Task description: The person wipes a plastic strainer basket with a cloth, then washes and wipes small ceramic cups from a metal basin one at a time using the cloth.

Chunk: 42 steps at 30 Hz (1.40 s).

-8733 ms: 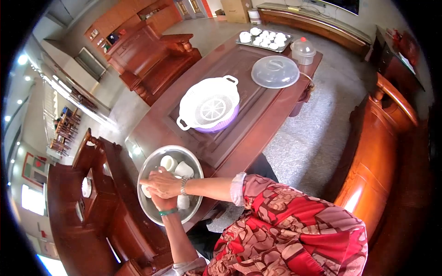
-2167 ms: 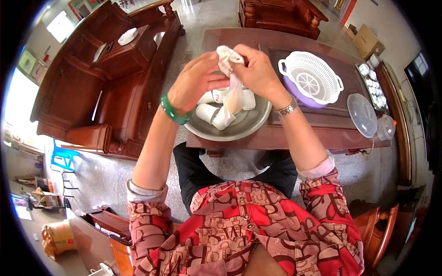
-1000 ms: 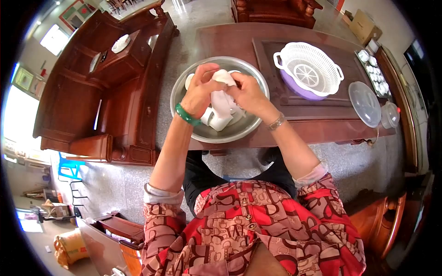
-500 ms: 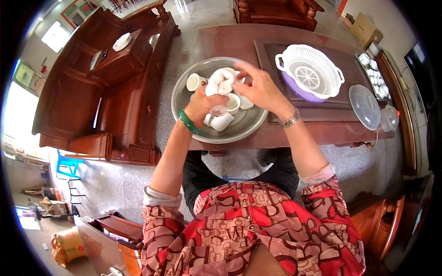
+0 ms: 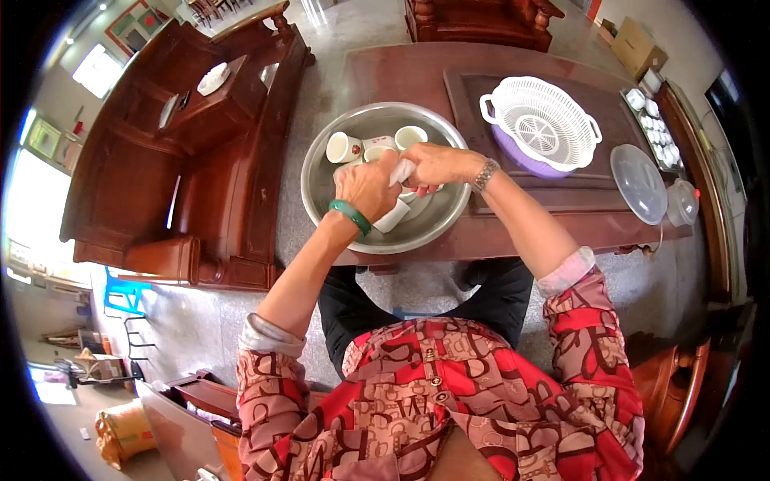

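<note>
White cloth (image 5: 403, 171), apparently, between left grip (image 5: 368, 187), right grip (image 5: 434, 164).

My left hand (image 5: 365, 190) and right hand (image 5: 437, 163) hide most of the white cloth (image 5: 403, 171) I grip and parts of the cups (image 5: 391, 218) below. The colander (image 5: 539, 128) masks much of the purple basin (image 5: 523, 160). The far armchair (image 5: 481, 29) runs out past the top edge.

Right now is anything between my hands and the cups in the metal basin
Only the bunched white cloth, gripped between your left hand and right hand over the metal basin. Nothing else visible blocks the way to the cups; the basin is uncovered.
</note>
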Available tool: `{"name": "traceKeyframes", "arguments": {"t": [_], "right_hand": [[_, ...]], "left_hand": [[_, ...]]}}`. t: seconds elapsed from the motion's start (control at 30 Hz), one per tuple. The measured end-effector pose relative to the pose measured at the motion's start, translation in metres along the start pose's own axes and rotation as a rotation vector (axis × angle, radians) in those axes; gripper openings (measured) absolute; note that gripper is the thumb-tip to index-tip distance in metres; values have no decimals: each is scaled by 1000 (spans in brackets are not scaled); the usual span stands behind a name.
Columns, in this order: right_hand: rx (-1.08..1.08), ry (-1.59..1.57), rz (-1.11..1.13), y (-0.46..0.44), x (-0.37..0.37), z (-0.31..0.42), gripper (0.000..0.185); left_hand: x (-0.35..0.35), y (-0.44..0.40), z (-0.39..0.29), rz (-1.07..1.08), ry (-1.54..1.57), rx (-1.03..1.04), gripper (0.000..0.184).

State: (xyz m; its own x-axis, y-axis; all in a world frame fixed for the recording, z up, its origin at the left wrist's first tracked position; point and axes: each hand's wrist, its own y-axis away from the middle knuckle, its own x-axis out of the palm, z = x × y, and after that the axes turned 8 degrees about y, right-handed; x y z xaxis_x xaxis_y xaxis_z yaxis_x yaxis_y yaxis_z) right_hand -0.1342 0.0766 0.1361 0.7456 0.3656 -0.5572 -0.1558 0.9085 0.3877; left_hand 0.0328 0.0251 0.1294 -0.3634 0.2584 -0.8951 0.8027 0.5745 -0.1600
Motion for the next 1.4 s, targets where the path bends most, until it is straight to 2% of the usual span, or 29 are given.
{"name": "traceKeyframes", "arguments": {"t": [0.07, 0.1, 0.13, 0.17, 0.2, 0.27, 0.33, 0.4, 0.47, 0.53, 0.6, 0.63, 0.67, 0.73, 0.77, 0.83, 0.87, 0.93, 1.0, 1.03, 1.07, 1.1, 1.13, 1.2, 1.23, 1.27, 1.33, 1.37, 1.4], "right_hand": [[-153, 141, -194, 4, 4, 0, 26], [-152, 141, -191, 7, 7, 1, 26], [-206, 302, -350, 11, 10, 2, 29], [-261, 460, -511, 16, 13, 3, 33], [-315, 617, -675, 20, 15, 7, 39], [-317, 681, -627, 25, 12, 13, 43], [-402, 858, -653, 16, 10, 0, 38], [-388, 802, -621, 7, 14, -11, 32], [-397, 749, -593, -3, 14, -20, 26], [-267, 440, -288, -11, 10, -24, 15], [-107, 151, -156, -8, 7, -19, 13], [-21, 154, -134, 3, 3, -1, 13], [-183, 281, -218, 4, 3, -6, 17], [-395, 608, -539, 12, 10, -1, 33], [-306, 640, -607, 20, 14, 9, 51], [-368, 783, -715, 23, 22, 21, 53], [-421, 922, -826, 24, 24, 24, 55], [-435, 922, -880, 25, 23, 25, 51], [-425, 880, -732, 25, 12, 15, 42], [-427, 880, -732, 21, 12, 13, 42], [-303, 841, -622, 14, 16, 9, 38], [-181, 800, -512, 6, 18, 4, 34], [-184, 803, -514, -1, 20, -6, 34], [-264, 625, -413, -9, 22, -20, 25], [-141, 595, -265, -12, 18, -19, 20], [-142, 595, -266, -10, 17, -19, 20], [-215, 612, -334, -3, 17, -13, 27], [-314, 678, -529, -2, 23, -20, 41], [-313, 680, -525, 6, 25, -10, 41]], "left_hand": [[11, -3, 13, -21, -43, -8, 23], [9, -7, 17, -4, 438, -129, 21], [6, -9, 22, 11, 921, -250, 21], [-3, -10, 32, 172, 1127, -544, 23], [-11, -8, 33, 172, 1125, -545, 23], [-20, -5, 34, 424, 1401, -576, 22], [-16, -1, 30, 505, 1404, -511, 23], [3, 0, 26, 147, 1068, -139, 21], [1, 1, 20, -22, 270, -43, 39], [-5, 6, 8, 43, 25, -21, 44], [8, 6, 17, 43, 0, 36, 41], [4, 5, 13, 72, 17, 9, 39], [2, 5, 8, 35, 124, -34, 31], [17, -1, 27, -72, 657, -38, 29], [18, -3, 34, -80, 655, -44, 29], [-11, -2, 24, 230, 1480, -556, 27], [-19, 0, 19, 227, 1475, -552, 27], [-27, 5, 11, 539, 1731, -516, 22], [-11, -2, 16, 590, 1608, -437, 24], [-3, -4, 18, 408, 1226, -297, 27], [3, -3, 20, 231, 837, -161, 29], [11, -4, 23, 111, 582, -128, 28], [11, -3, 18, 107, 580, -127, 28], [12, 2, 8, -54, 105, 3, 30], [11, 4, 5, -23, 140, 3, 29], [12, 6, 5, -23, 138, 4, 29], [17, 7, 9, -93, 146, -12, 32], [25, 1, 23, -105, 299, -46, 32], [31, -6, 35, -118, 452, -81, 32]]}}
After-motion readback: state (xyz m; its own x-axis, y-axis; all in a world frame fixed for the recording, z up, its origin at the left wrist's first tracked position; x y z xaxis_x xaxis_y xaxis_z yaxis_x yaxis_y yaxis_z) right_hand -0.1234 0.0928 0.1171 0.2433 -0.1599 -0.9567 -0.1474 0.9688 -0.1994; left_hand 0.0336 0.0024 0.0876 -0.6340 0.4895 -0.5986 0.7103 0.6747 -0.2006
